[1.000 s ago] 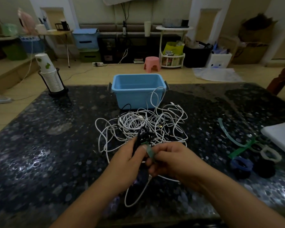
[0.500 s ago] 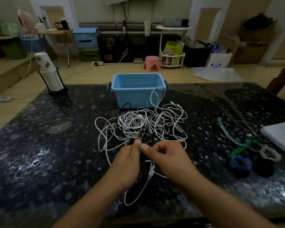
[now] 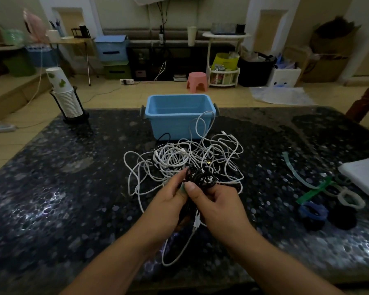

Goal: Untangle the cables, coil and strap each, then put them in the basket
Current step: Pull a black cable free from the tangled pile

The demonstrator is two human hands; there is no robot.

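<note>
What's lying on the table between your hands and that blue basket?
In the head view, a tangled heap of white cables covers the table between the hands and the blue basket. One white loop rises against the basket's front wall.

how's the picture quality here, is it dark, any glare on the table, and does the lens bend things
Head view: dim and underexposed; the hands and black cable are hard to separate. Head view: white glare patches on the glossy table, left and right near edges. Head view: wide-angle bending; the table edges bow and the doorways lean.
</note>
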